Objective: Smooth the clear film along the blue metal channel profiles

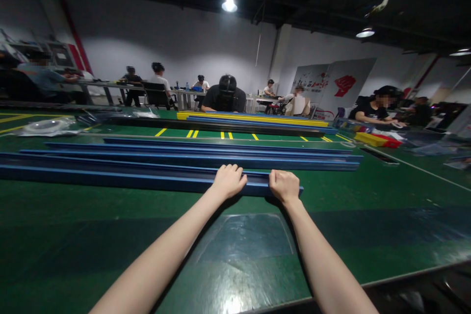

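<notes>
A long blue channel rail [110, 176] lies across the green table in front of me, running off the left edge. My left hand [228, 180] is closed over its near edge close to the right end. My right hand [284, 185] grips the same rail a little further right, just short of its end. Both sets of fingers curl over the top of the rail. Two more blue rails [206, 154] lie parallel just behind it.
The green table [73, 235] has a clear plastic sheet [243, 235] under my forearms and its front edge at the lower right. Farther back lie yellow and blue rails [253, 120], plastic bags at left, red and yellow parts [375, 139] at right. Several seated people work beyond.
</notes>
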`<state>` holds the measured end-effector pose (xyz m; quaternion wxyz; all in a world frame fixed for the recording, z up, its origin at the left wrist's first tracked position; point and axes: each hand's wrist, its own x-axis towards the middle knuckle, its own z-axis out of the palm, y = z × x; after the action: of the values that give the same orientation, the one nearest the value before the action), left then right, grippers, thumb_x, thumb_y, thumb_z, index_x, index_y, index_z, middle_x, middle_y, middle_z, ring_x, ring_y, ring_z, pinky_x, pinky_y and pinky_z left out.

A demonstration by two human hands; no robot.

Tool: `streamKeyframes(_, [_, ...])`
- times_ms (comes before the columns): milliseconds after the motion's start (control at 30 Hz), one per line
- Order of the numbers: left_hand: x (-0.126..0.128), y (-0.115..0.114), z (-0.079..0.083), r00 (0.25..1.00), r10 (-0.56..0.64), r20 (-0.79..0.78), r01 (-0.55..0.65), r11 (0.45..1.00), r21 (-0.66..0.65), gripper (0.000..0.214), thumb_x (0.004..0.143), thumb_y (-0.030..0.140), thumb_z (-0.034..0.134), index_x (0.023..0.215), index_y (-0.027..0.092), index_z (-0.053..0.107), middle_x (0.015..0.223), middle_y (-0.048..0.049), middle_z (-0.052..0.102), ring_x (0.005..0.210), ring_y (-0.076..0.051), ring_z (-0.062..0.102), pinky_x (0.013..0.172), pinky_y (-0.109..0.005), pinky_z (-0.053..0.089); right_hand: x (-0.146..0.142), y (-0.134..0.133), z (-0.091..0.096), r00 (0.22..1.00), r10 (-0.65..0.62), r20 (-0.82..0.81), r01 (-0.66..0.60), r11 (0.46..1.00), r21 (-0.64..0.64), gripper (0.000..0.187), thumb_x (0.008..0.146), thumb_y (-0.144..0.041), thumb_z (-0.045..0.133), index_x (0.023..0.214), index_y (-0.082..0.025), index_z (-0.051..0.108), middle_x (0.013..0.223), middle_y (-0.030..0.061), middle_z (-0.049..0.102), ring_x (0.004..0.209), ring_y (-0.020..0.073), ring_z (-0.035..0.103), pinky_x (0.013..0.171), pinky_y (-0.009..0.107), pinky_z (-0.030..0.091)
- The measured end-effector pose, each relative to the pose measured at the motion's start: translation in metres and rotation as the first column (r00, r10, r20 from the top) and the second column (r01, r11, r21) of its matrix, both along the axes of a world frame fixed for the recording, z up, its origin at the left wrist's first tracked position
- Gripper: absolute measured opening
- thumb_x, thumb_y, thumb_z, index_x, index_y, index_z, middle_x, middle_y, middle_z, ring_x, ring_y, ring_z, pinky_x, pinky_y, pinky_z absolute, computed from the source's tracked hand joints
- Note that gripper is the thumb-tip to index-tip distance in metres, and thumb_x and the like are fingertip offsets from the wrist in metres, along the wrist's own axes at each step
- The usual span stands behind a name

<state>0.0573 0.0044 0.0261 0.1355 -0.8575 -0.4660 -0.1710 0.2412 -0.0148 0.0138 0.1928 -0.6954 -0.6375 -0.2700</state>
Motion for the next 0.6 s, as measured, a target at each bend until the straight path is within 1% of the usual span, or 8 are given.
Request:
streamKeyframes(67, [0.007,-0.001,-0.003,0.999,0.03,0.033,-0.03,1.0,-0.001,0.035,0.086,0.033,0.031,0.089,0.013,0.059,0.088,-0.0107,0.062,0.085,-0.022,0.056,0.074,-0.034,0.038,-0.005,0.0,0.0,1.0,0.021,0.011,-0.021,1.0,0.013,0.042,0.083,-0.027,0.032,0.059,-0.016,0.064,0.065,0.0079,0.067,0.058,0.0156,0.058,0.053,0.025,0.027])
streamKeyframes(133, [0.007,0.0,-0.005,0.998,0.044,0.049,-0.044,0.999,0.013,0.036,0.085,0.033,0.031,0.084,0.012,0.06,0.085,-0.0112,0.062,0.083,-0.022,0.057,0.072,-0.034,0.039,-0.008,-0.001,0.0,0.999,0.043,0.019,-0.044,0.999,0.026,0.041,0.083,-0.026,0.032,0.059,-0.016,0.064,0.064,0.0077,0.066,0.057,0.0153,0.058,0.053,0.026,0.026])
streamKeyframes(300, [-0.009,0.006,-0.006,1.0,0.027,0.014,-0.028,0.997,0.067,0.035,0.083,0.028,0.031,0.079,0.013,0.062,0.075,-0.0098,0.063,0.075,-0.02,0.059,0.067,-0.031,0.041,-0.018,0.001,0.001,0.993,0.113,0.03,-0.114,0.993,0.018,0.041,0.083,-0.026,0.032,0.059,-0.015,0.063,0.063,0.007,0.066,0.056,0.0144,0.057,0.053,0.027,0.024])
streamKeyframes(467, [-0.025,0.01,-0.006,0.999,0.049,-0.001,-0.048,0.995,0.092,0.034,0.081,0.027,0.032,0.078,0.014,0.063,0.074,-0.0079,0.065,0.072,-0.019,0.06,0.065,-0.029,0.043,-0.027,0.003,0.004,0.976,0.212,0.056,-0.212,0.977,-0.017,0.039,0.084,-0.026,0.031,0.063,-0.016,0.062,0.066,0.0065,0.066,0.058,0.0134,0.056,0.056,0.027,0.024])
streamKeyframes(600, [-0.036,0.016,-0.007,0.998,0.064,0.004,-0.064,0.993,0.098,0.034,0.081,0.027,0.032,0.079,0.015,0.063,0.075,-0.0071,0.065,0.073,-0.019,0.06,0.066,-0.029,0.043,-0.029,0.003,0.005,0.954,0.288,0.085,-0.282,0.957,-0.073,0.038,0.087,-0.027,0.029,0.069,-0.016,0.06,0.071,0.0052,0.066,0.064,0.0133,0.055,0.062,0.026,0.025])
